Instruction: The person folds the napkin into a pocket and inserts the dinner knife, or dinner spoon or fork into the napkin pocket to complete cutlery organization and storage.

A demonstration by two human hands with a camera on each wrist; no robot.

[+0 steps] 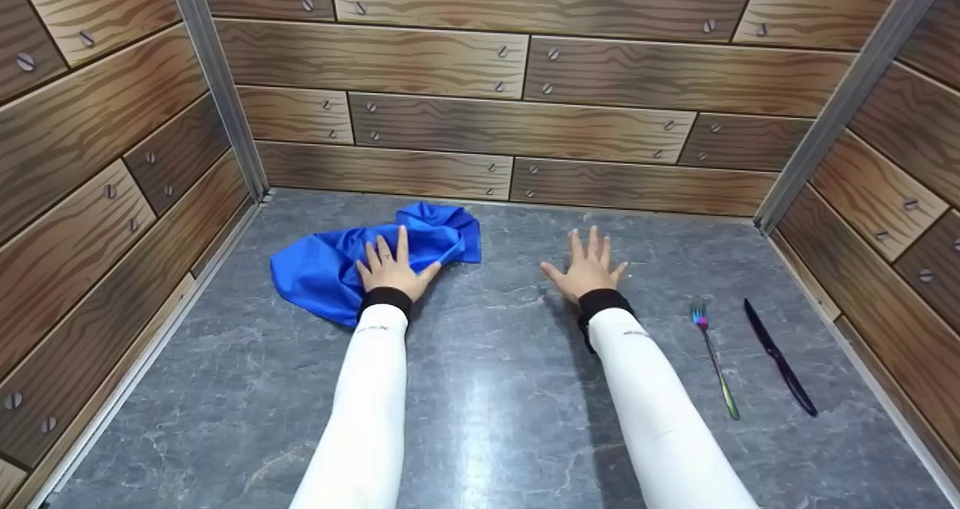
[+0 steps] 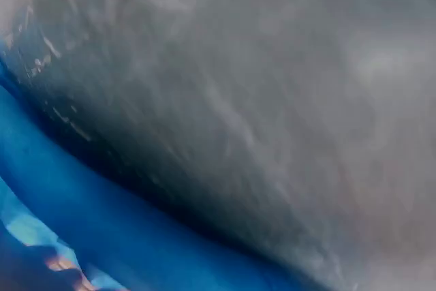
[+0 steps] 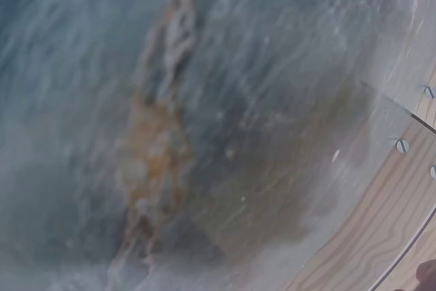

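A crumpled blue cloth [image 1: 319, 269] lies on the grey marbled surface, left of the middle. Over its right part my left hand [image 1: 391, 273] is spread with straight fingers; whether it presses on the fabric I cannot tell. The left wrist view shows a blue fold of the cloth [image 2: 136, 226] along the lower left, with a bit of fingers at the corner. My right hand [image 1: 586, 273] is spread palm down above or on the bare surface, holding nothing. The right wrist view has only a blurred surface and wall, plus a sliver of finger at the lower right corner.
To the right lie a fork [image 1: 714, 363] with an iridescent finish and a dark knife [image 1: 780, 359], roughly side by side. Wood-patterned walls [image 1: 517, 127] enclose the grey surface [image 1: 225, 389] at the back, left and right, with metal strips at the corners.
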